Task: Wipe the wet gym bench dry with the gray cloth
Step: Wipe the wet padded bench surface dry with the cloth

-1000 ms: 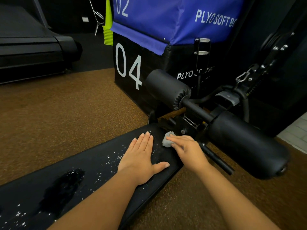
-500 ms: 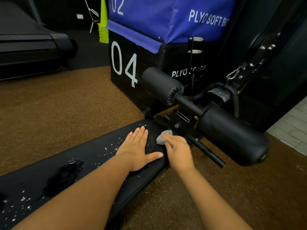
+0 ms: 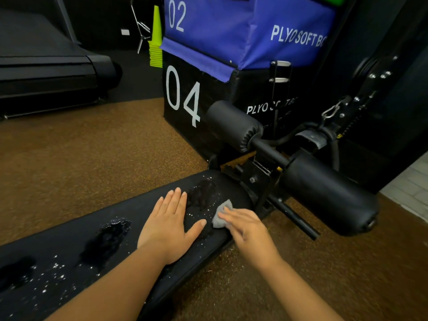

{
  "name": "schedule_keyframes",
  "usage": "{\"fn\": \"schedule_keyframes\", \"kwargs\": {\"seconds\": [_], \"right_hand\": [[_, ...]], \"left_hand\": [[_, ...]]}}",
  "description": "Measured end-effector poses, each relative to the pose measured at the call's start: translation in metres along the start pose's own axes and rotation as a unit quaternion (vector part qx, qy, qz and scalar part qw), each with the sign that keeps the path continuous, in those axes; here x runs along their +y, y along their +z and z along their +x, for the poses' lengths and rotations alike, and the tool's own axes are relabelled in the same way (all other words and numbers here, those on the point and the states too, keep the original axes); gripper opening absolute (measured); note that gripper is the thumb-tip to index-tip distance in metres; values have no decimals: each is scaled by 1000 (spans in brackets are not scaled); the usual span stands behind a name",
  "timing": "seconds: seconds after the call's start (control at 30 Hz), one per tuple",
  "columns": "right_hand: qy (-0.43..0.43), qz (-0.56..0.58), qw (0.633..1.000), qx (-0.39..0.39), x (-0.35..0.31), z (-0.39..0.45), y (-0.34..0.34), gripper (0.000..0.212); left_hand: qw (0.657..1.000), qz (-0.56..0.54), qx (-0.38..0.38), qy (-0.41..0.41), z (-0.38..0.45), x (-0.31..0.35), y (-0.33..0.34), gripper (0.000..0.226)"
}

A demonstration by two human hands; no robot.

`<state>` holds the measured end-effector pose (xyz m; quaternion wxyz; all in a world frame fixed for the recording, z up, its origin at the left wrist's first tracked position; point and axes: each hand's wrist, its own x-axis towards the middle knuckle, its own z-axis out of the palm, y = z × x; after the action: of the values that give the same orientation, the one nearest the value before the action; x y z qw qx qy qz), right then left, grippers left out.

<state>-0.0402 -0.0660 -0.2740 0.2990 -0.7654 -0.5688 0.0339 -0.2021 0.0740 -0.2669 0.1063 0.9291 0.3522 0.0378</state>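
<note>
My left hand lay flat, fingers straight, on the black padded gym bench. Just right of it, my right hand pressed the small crumpled gray cloth onto the pad's far end, fingers over it, beside scattered water droplets.

A brown speckled floor spreads across the view. On it stands a black plyo box marked 04, with a blue plyo box marked 02 stacked on top. A stack of lime-green cones stands just beside the boxes on their left. A black treadmill sits at the far left. To the right hang a metal carabiner and black cable-machine hardware, with pale tiles at the right edge.
</note>
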Motion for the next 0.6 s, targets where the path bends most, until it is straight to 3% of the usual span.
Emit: {"fn": "schedule_keyframes", "kwargs": {"seconds": [0.13,0.23,0.43,0.6], "right_hand": [[54,-31,997,42,23,18,-11,33],[96,-31,992,76,4,39,9,30],[-31,-19,999,-33,0,11,-3,37],[73,-31,994,73,15,40,1,30]], "left_hand": [[1000,-10,18,7,2,-2,3,82],[999,-19,25,11,3,-2,4,85],[999,-18,25,13,5,-4,5,84],[999,-23,29,11,5,-5,7,72]]}}
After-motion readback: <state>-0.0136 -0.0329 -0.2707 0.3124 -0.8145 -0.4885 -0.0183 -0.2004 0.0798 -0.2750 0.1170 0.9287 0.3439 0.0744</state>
